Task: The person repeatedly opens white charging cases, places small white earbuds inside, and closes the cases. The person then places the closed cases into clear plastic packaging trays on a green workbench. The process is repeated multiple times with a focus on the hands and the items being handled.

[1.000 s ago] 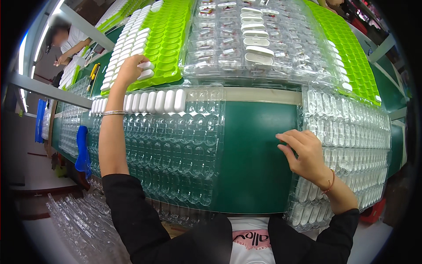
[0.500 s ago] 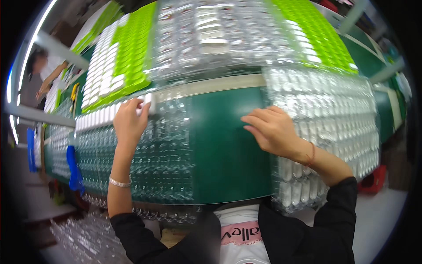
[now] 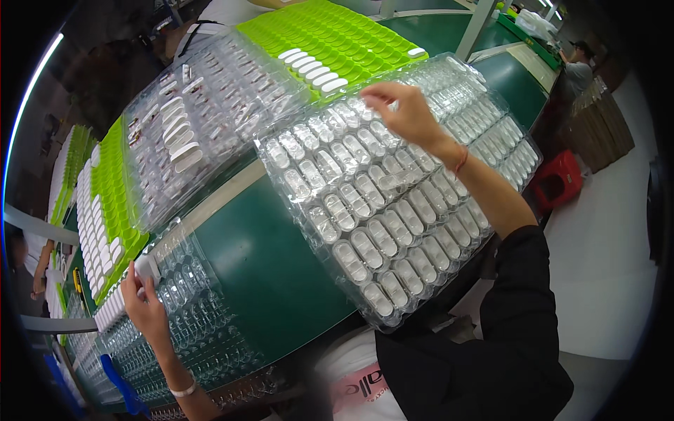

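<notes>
My left hand is at the far end of a row of small white parts on the left. Its index finger and thumb are on either side of the end white part. Beneath that hand lies a clear plastic tray with rows of moulded pockets. My right hand is over the far edge of another clear blister tray, filled with oval whitish pieces. Its fingers are curled together and slightly blurred; whatever is between them does not show. Beyond it stands a lime-green tray with several white oval parts.
A clear tray of small parts bears a column of white ovals. Left of it sits another green tray. Green table surface shows between the near trays. A red stool stands on the right; other people are at both sides.
The view has swung to the right. My right hand has moved from above the green table to the filled tray's far edge. My left hand stays at the white row's end.
</notes>
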A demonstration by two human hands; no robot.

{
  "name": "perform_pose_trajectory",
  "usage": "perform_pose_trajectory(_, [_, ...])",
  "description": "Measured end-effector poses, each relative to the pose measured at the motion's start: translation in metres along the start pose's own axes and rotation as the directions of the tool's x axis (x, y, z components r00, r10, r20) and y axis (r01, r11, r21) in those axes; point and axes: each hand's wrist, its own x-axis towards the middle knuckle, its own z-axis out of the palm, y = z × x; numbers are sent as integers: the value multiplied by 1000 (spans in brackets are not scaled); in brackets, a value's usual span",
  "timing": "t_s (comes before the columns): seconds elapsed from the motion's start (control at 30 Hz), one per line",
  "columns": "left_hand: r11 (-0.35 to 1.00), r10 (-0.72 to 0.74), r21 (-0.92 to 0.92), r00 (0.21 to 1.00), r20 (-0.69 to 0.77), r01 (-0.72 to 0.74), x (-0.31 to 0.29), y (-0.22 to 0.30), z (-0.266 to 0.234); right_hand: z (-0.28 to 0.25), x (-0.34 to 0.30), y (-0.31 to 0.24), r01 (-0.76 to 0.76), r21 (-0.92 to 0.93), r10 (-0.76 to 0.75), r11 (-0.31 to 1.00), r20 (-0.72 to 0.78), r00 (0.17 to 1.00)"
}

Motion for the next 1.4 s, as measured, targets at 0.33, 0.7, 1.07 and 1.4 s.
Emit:
perform_pose_trajectory(0.33, [689, -260, -558, 876, 406, 463, -124, 123, -36, -165, 28, 241, -388, -855, 320, 345, -282, 904])
perform_pose_trajectory(0.7, [606, -354, -628, 872, 338, 489, -133, 162, -5, -150, 51, 245, -336, -897, 331, 286, -236, 913])
perform_pose_trajectory(1.07, [133, -289, -831, 823, 489, 541, -137, 184, 34, 10, 24, -32, -695, 581, 295, 425, 637, 712])
perform_pose_trajectory(1.4, [-6, -399, -900, 824, 402, 436, -147, 164, 32, 110, -38, -173, -777, 420, -76, 469, 896, 438])
